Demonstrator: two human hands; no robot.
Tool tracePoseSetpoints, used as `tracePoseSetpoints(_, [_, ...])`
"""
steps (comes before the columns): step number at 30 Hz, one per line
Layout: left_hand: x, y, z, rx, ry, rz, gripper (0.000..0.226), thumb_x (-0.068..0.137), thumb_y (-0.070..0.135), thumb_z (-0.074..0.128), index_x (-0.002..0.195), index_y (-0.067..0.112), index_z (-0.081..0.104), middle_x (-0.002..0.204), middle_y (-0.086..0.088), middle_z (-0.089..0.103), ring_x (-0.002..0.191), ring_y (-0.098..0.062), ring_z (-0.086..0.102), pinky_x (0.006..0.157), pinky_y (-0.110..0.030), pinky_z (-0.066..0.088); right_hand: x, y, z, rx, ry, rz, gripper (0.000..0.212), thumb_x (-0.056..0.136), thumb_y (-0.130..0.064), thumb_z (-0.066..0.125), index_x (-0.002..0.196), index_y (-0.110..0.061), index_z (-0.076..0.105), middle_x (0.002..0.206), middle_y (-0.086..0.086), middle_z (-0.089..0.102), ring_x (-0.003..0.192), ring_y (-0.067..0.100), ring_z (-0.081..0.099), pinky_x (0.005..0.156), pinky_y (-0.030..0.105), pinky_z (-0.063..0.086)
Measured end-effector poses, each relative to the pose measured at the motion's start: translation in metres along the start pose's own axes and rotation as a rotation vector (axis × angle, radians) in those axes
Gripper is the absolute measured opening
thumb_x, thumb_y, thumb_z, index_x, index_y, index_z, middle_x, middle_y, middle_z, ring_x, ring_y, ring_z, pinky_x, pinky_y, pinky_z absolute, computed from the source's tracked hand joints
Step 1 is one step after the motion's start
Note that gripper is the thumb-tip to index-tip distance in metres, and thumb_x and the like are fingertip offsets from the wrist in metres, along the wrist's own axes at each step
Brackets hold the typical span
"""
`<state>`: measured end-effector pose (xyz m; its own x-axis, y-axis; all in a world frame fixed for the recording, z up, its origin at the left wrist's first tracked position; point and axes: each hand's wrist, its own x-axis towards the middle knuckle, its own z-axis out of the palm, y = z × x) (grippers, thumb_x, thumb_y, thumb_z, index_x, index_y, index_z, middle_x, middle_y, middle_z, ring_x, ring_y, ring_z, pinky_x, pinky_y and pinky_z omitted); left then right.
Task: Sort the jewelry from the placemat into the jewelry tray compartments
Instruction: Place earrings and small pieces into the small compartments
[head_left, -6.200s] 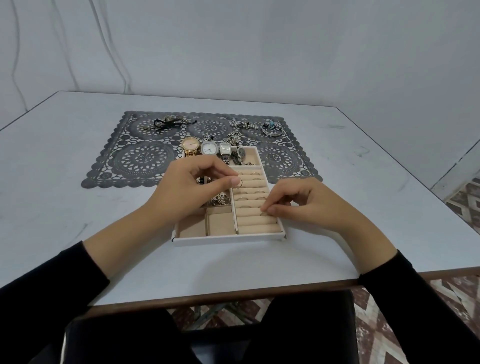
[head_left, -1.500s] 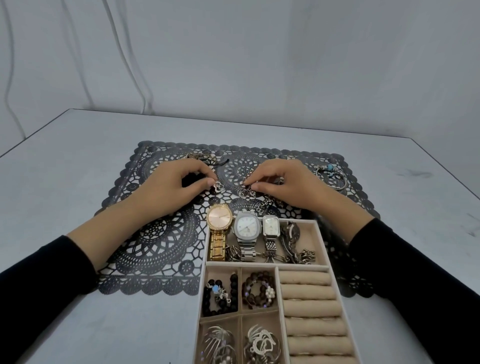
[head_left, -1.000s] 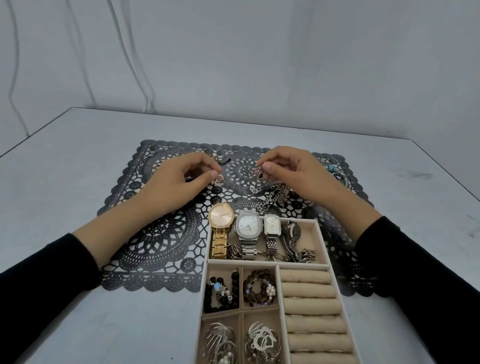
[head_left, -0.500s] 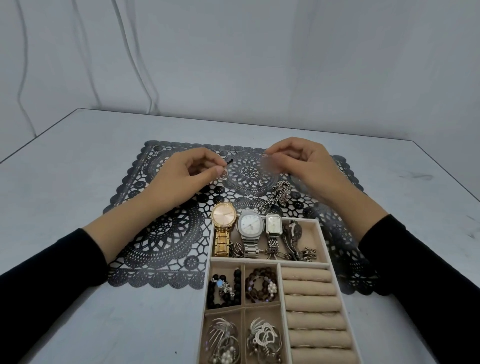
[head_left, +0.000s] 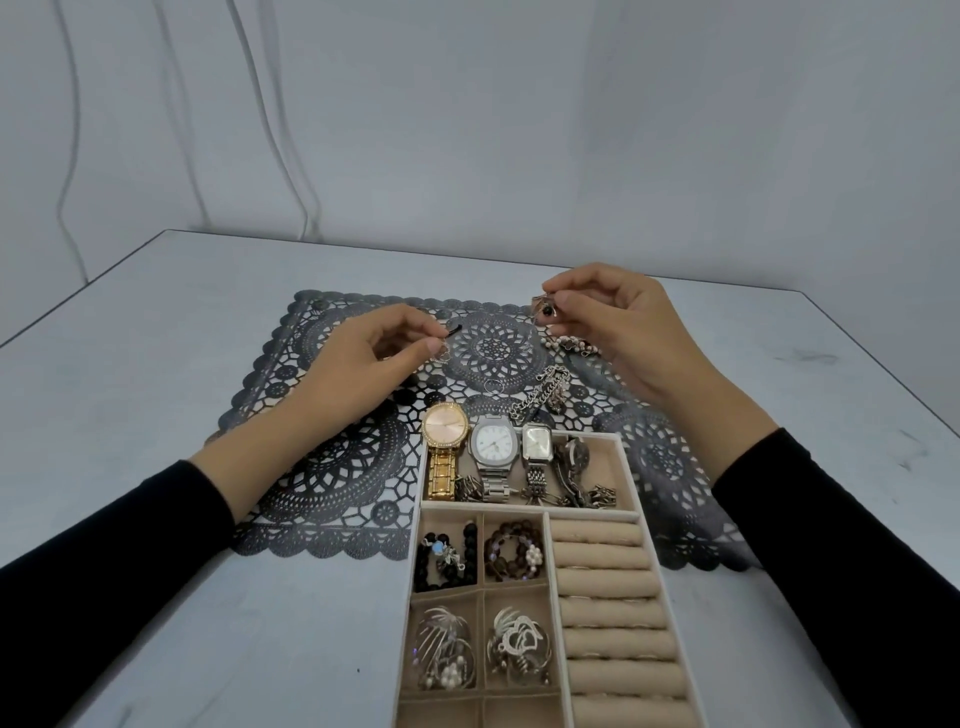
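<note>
Above the dark lace placemat (head_left: 332, 467), my left hand (head_left: 363, 358) pinches a small silver earring (head_left: 441, 352) between thumb and forefinger. My right hand (head_left: 623, 332) is raised higher at the mat's far right and pinches a small earring with a black bead (head_left: 546, 310). A silver chain bracelet (head_left: 543, 396), a thin ring (head_left: 493, 385) and a pale beaded piece (head_left: 571, 344) lie on the mat. The beige jewelry tray (head_left: 413, 556) stands in front, with watches (head_left: 493, 447) in its far compartment, bead bracelets (head_left: 514, 551) and brooches (head_left: 519, 644) in small compartments, and ring rolls (head_left: 608, 613) on the right.
The grey table (head_left: 156, 364) runs to a wall behind and ends on the right at an edge (head_left: 883, 364). Cables (head_left: 280, 130) hang down the wall. The tray's nearest small compartments (head_left: 441, 714) show bare lining.
Both hands came off the tray's ring rolls and went to the mat. Over the last second each lifted a small earring off the mat, the right hand rising higher.
</note>
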<state>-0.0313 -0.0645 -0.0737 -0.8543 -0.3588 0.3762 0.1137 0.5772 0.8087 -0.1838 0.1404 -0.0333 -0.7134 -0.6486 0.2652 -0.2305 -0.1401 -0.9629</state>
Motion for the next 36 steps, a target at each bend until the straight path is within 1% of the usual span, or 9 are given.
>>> tracePoseSetpoints(4, [-0.008,0.003,-0.001,-0.039,0.022,0.003,0.011,0.092,0.015,0.067,0.101,0.017,0.071,0.092,0.002,0.072,0.086,-0.017,0.069,0.073,-0.017,0.055,-0.012,-0.010,0.001,0.025,-0.017,-0.005,0.013,0.090,0.002,0.060,0.098,-0.003,0.068,0.091,0.019,0.071,0.084,0.025,0.070,0.075,0.025,0.057])
tracePoseSetpoints(7, [-0.017,0.007,-0.003,-0.063,0.044,0.003,0.012,0.092,0.016,0.067,0.103,0.016,0.071,0.094,-0.003,0.072,0.084,-0.017,0.069,0.070,-0.014,0.053,-0.025,-0.018,0.005,0.032,-0.033,-0.004,0.014,0.089,0.003,0.060,0.100,-0.001,0.067,0.092,0.019,0.070,0.084,0.023,0.069,0.077,0.025,0.058])
tracePoseSetpoints(12, [-0.038,0.011,-0.011,-0.070,0.054,0.003,0.011,0.091,0.018,0.068,0.102,0.019,0.072,0.093,-0.002,0.073,0.084,-0.020,0.071,0.063,-0.024,0.059,-0.053,-0.030,0.012,0.046,-0.083,0.017,0.014,0.089,0.002,0.060,0.100,-0.002,0.068,0.091,0.016,0.072,0.083,0.021,0.071,0.081,0.027,0.058])
tracePoseSetpoints(15, [-0.053,0.017,-0.015,-0.052,0.079,0.040,0.012,0.090,0.019,0.069,0.102,0.019,0.072,0.092,0.003,0.074,0.081,-0.017,0.072,0.070,-0.017,0.055,-0.069,-0.036,0.015,0.021,-0.112,0.015,0.015,0.089,0.000,0.061,0.101,-0.004,0.069,0.096,0.017,0.072,0.088,0.025,0.071,0.081,0.027,0.058])
tracePoseSetpoints(19, [-0.074,0.028,-0.018,-0.087,0.086,0.063,0.013,0.089,0.016,0.069,0.101,0.020,0.072,0.093,0.005,0.073,0.089,-0.013,0.070,0.081,-0.021,0.056,-0.090,-0.042,0.020,0.007,-0.136,0.007,0.015,0.088,0.000,0.062,0.100,-0.005,0.069,0.091,0.011,0.074,0.084,0.022,0.071,0.078,0.026,0.057])
tracePoseSetpoints(26, [-0.102,0.046,-0.016,-0.131,0.084,0.085,0.016,0.088,0.012,0.069,0.096,0.026,0.071,0.089,0.010,0.073,0.081,-0.003,0.066,0.075,-0.014,0.051,-0.124,-0.041,0.026,0.047,-0.199,0.026,0.015,0.087,0.000,0.062,0.100,-0.003,0.069,0.084,0.010,0.073,0.077,0.017,0.070,0.074,0.023,0.057])
tracePoseSetpoints(30, [-0.113,0.054,-0.013,-0.132,0.064,0.110,0.013,0.089,0.014,0.069,0.098,0.023,0.072,0.091,0.005,0.073,0.086,-0.013,0.068,0.082,-0.021,0.055,-0.139,-0.040,0.028,0.057,-0.259,0.023,0.016,0.086,0.003,0.061,0.098,-0.004,0.069,0.083,0.011,0.073,0.077,0.019,0.070,0.072,0.023,0.058])
tracePoseSetpoints(33, [-0.121,0.058,-0.012,-0.145,0.047,0.122,0.013,0.089,0.014,0.069,0.099,0.022,0.072,0.091,0.002,0.073,0.087,-0.020,0.068,0.080,-0.029,0.057,-0.147,-0.040,0.027,0.072,-0.328,0.025,0.017,0.084,-0.001,0.063,0.100,-0.001,0.068,0.090,0.018,0.071,0.079,0.023,0.069,0.071,0.024,0.057])
tracePoseSetpoints(36, [-0.128,0.063,-0.009,-0.193,0.041,0.124,0.012,0.089,0.014,0.069,0.097,0.023,0.072,0.087,0.007,0.072,0.081,-0.012,0.066,0.071,-0.029,0.058,-0.153,-0.040,0.026,0.125,-0.413,0.039,0.020,0.081,-0.007,0.067,0.100,-0.001,0.069,0.094,0.022,0.068,0.078,0.024,0.068,0.071,0.025,0.057])
